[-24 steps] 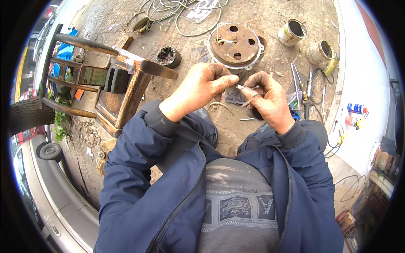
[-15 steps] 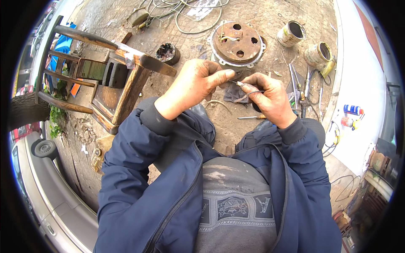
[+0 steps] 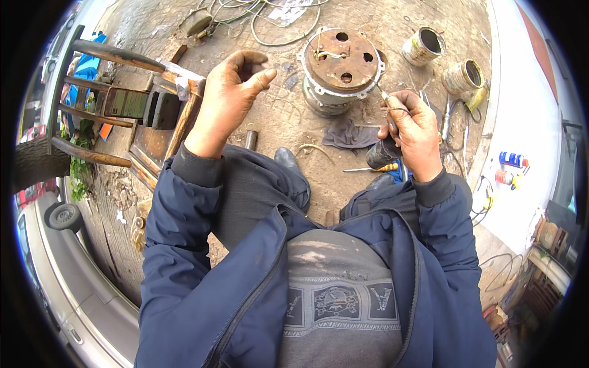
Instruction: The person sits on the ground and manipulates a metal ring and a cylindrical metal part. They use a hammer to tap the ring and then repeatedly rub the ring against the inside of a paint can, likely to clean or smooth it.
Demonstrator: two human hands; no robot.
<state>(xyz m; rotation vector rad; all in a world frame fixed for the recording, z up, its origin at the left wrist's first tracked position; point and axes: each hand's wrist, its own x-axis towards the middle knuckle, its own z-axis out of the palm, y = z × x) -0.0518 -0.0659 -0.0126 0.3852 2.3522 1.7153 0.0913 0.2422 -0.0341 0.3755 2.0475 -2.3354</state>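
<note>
My right hand [image 3: 414,130] pinches a thin dark cable [image 3: 399,110] with a pale tip pointing up, near the right rim of a rusty round metal housing [image 3: 346,58]. That housing has several round holes in its top and a pale wire lying across it. To the left of it, my left hand [image 3: 232,101] is raised, thumb and fingers apart, with nothing visible between them. Just below my right hand is a dark cylinder [image 3: 381,153]; whether my fingers touch it I cannot tell. A dark cloth [image 3: 350,134] lies on the ground below the housing.
A wooden chair [image 3: 126,55] lies at the left, near a parked car [image 3: 80,288]. Two rusty cans [image 3: 423,48] stand at the far right. Coiled cable [image 3: 257,37] lies at the back. A yellow-handled screwdriver [image 3: 371,168] rests between my feet; more tools lie to the right.
My hands have moved apart from their meeting in the middle. The left went up and left and its fingers opened; the right moved rightward with the cable.
</note>
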